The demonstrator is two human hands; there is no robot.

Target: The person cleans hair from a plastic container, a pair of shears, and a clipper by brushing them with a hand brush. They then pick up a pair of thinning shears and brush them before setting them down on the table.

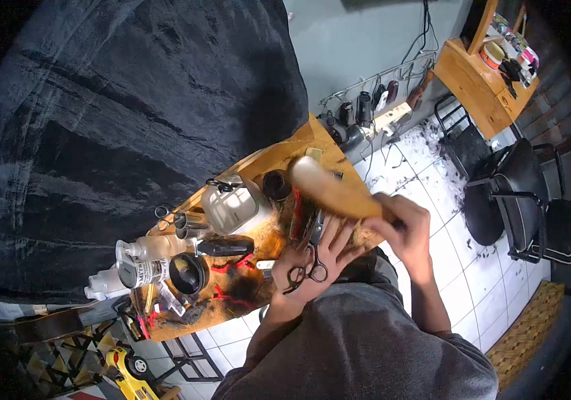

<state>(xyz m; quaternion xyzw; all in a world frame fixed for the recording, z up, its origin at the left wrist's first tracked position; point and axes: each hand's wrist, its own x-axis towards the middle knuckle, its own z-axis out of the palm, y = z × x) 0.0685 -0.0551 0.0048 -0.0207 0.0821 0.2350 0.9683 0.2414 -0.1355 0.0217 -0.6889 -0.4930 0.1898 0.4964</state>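
Note:
My right hand [405, 230] is closed around the handle of a wooden brush [335, 193], blurred, its pale head pointing up and left over the table. My left hand [312, 267] is spread beside it, palm up, with black scissors [307, 272] lying across the palm and a finger loop near the thumb side. Behind the hands stand a clear plastic container [232, 208] and a dark round jar [276, 185]. A black bowl [189, 273] sits farther left.
The wooden table [259, 293] also bears a labelled tub [140, 270], bottles and a black tool [225, 247]. A black cloth [139, 133] hangs behind. Clippers [364, 107] hang on a wall rack. Black chairs [522, 180] stand at right on the tiled floor, among hair clippings.

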